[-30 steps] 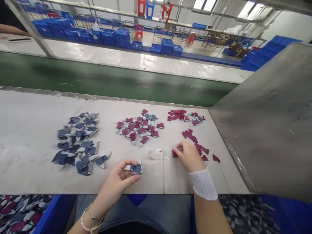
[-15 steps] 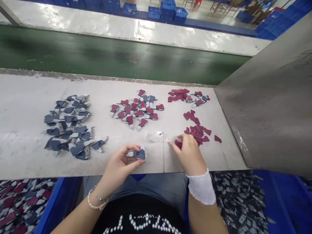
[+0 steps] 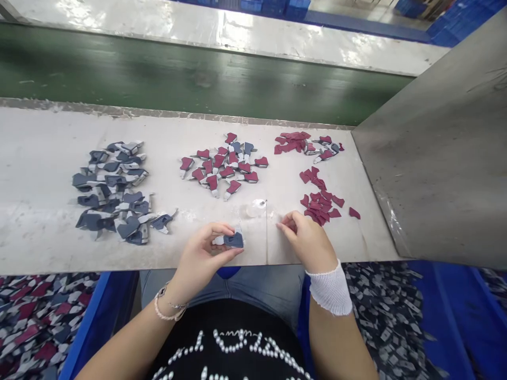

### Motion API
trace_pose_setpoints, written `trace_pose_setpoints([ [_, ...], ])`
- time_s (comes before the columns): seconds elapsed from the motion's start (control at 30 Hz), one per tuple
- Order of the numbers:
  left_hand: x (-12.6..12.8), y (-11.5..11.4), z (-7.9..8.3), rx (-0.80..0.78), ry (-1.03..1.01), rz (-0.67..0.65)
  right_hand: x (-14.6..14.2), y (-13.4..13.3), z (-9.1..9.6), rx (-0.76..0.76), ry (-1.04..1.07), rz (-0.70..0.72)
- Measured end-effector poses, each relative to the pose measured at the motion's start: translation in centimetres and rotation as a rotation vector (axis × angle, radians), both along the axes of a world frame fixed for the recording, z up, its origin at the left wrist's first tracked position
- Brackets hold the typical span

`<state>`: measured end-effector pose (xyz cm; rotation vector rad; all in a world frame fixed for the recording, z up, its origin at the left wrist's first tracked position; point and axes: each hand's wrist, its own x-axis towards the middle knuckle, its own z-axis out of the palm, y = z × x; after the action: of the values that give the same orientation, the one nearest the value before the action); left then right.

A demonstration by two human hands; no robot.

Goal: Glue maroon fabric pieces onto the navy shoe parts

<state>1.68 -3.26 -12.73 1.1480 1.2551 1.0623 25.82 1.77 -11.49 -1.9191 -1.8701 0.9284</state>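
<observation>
My left hand (image 3: 206, 248) pinches a small dark blue and light grey moulded part (image 3: 233, 240) between thumb and fingers, just above the table's near edge. My right hand (image 3: 307, 237) has thumb and fingertips pressed together low over the table; what they hold, if anything, is too small or hidden. Close beyond it lies a loose pile of flat maroon pieces (image 3: 320, 207). Between the hands and slightly farther off is a clear, glossy spot (image 3: 255, 208) on the table. In the middle sits a cluster of grey parts with maroon faces (image 3: 219, 162).
Many blue and grey parts (image 3: 113, 192) are heaped at the left. More maroon pieces (image 3: 292, 142) lie at the back right. A metal panel (image 3: 439, 148) rises on the right. Filled blue bins (image 3: 85, 332) stand below the table, and a green belt (image 3: 198, 79) runs behind.
The view has tilted downward. My right fingertips have drawn together and come off the near edge of the maroon pile. My left hand still holds the blue and grey part, now turned slightly.
</observation>
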Motion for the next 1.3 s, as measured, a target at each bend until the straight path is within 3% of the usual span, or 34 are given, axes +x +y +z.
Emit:
trace_pose_setpoints([
  [0.27, 0.7, -0.2, -0.6, 0.110, -0.010, 0.031, -2.5, -1.8, 2.9, -0.140, 0.530, 0.105],
  [0.43, 0.5, -0.2, -1.0, 0.277, 0.117, 0.053, -4.2, -1.7, 3.2, -0.239, 0.755, 0.206],
  [0.6, 0.4, -0.1, -1.2, 0.375, 0.201, 0.084, -4.8, -1.5, 3.1, -0.219, 0.777, 0.228],
  [0.97, 0.3, -0.1, -0.6, 0.413, 0.239, 0.043, -4.7, -0.7, 2.6, -0.355, 0.870, 0.049],
  [1.3, 0.2, -0.2, 0.0, 0.523, 0.304, 0.041, -5.0, -0.4, 3.0, -0.427, 0.824, 0.047],
])
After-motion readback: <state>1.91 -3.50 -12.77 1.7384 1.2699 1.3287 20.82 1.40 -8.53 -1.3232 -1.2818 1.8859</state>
